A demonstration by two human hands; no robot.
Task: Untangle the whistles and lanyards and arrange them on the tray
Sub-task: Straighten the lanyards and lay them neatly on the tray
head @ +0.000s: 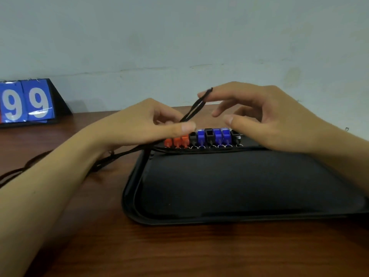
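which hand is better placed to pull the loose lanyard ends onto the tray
Left. The left hand already pinches the black lanyard, and the loose cords trail beside that wrist, off the tray.

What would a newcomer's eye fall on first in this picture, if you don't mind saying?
Probably the two hands above the far edge of the black tray: the left hand and right hand stretch a black lanyard loop between them. Next, the row of orange, black and blue whistles beneath, and the blue scoreboard far left.
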